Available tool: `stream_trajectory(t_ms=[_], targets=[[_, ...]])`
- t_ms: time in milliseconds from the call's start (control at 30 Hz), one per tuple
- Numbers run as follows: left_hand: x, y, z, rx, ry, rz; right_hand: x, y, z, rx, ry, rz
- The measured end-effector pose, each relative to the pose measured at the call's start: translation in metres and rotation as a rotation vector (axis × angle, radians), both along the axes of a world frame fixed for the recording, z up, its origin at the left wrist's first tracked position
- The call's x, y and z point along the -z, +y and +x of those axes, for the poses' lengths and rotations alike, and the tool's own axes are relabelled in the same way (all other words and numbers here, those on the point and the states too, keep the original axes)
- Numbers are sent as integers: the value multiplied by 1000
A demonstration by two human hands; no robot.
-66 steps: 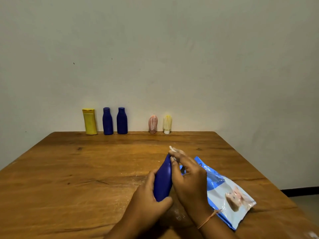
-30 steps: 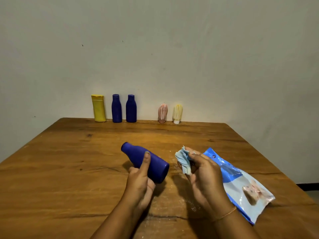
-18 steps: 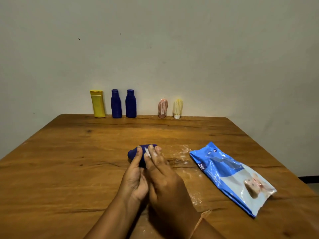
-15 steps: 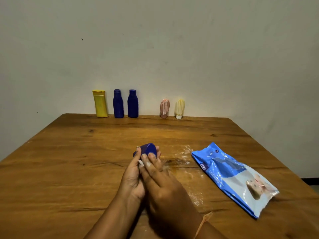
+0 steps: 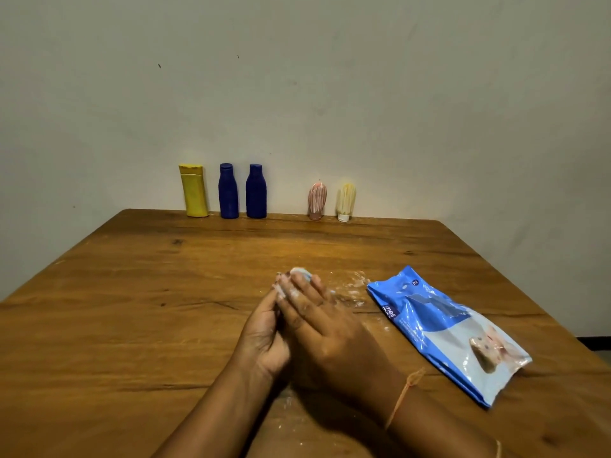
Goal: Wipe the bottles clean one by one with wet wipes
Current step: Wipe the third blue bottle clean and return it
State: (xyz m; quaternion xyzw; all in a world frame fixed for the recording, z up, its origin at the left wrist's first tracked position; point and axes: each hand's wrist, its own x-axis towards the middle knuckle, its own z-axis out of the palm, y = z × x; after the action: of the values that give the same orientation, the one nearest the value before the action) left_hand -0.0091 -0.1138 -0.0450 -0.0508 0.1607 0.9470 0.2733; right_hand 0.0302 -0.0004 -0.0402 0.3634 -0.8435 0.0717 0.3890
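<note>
Near the middle of the table, both hands are pressing together, palm toward palm. The right hand is lying with its fingers fairly straight and is pressing a wet wipe, which is peeking out past the fingertips. The left hand is cupping in from the left; whether it is curling round a bottle cannot be told, since whatever is sitting between the palms is hidden.

Judging by the task, a bottle is being rubbed there. To do this well, the left hand should be turning the bottle while the wipe is sliding along its whole length, cap and base included.

Along the far edge, against the wall, five bottles are standing upright: a yellow bottle, a blue bottle just beside it, a second blue bottle, then, apart to the right, a pink bottle and a cream bottle.

Just right of the hands, white smears are marking the wood, and the pack of wipes is lying flat near the right edge. Bare wood is stretching left of the hands and between them and the far row, so a reach forward is looking unobstructed; a sweep to the right risks nudging the pack toward the edge.
</note>
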Motion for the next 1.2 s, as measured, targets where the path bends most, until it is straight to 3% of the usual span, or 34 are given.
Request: stream_trajectory(t_ms=[167, 267, 367, 433, 567, 667, 800, 900, 1067, 1200], targets=[[4, -3, -6, 3, -100, -48, 6, 9, 2, -86, 62, 212], [3, 2, -1, 32, -25, -54, -14, 13, -7, -54, 71, 135], [3, 3, 4, 62, -20, 157, -26, 12, -14, -13, 58, 16], [-1, 1, 6, 94, -57, 220, -20, 9, -12, -22, 66, 40], [1, 0, -2, 15, -120, -101, 6, 8, 1, -121, 36, 228], [3, 0, -3, 35, -144, -73, -2, 14, -2, -121, 41, 265], [8, 2, -2, 57, -103, 60, -23, 15, -14, -41, 6, 50], [6, 3, 2, 53, -49, 100, -20, 12, -13, -22, 16, 44], [1, 2, 3, -15, -52, -166, 5, 10, 1, -90, 33, 236], [2, 0, 0, -15, -146, -140, 2, 14, -2, -110, 65, 259]])
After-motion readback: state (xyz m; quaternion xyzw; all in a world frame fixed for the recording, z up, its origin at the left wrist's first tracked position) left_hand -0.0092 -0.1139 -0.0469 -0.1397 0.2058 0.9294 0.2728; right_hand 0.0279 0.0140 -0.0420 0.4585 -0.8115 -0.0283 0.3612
